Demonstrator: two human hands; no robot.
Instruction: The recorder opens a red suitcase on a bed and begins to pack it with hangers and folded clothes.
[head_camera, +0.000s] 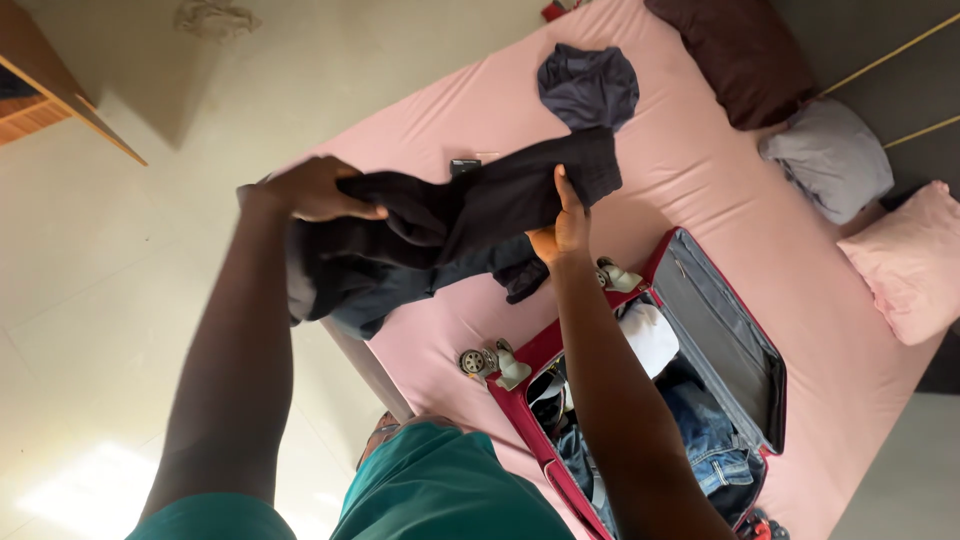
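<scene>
While the left hand (318, 190) clutches one end of a dark, crumpled cloth garment (450, 225), the right hand (562, 228) pinches its other end. It hangs between both grips above the pink bed (700, 180), beside an open red suitcase (720, 340).

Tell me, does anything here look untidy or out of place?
Yes. A crumpled cloth lies alone on the floor, and a dark garment sits bunched, unfolded, on the pink bed. Both hands hold a dark garment up.
</scene>
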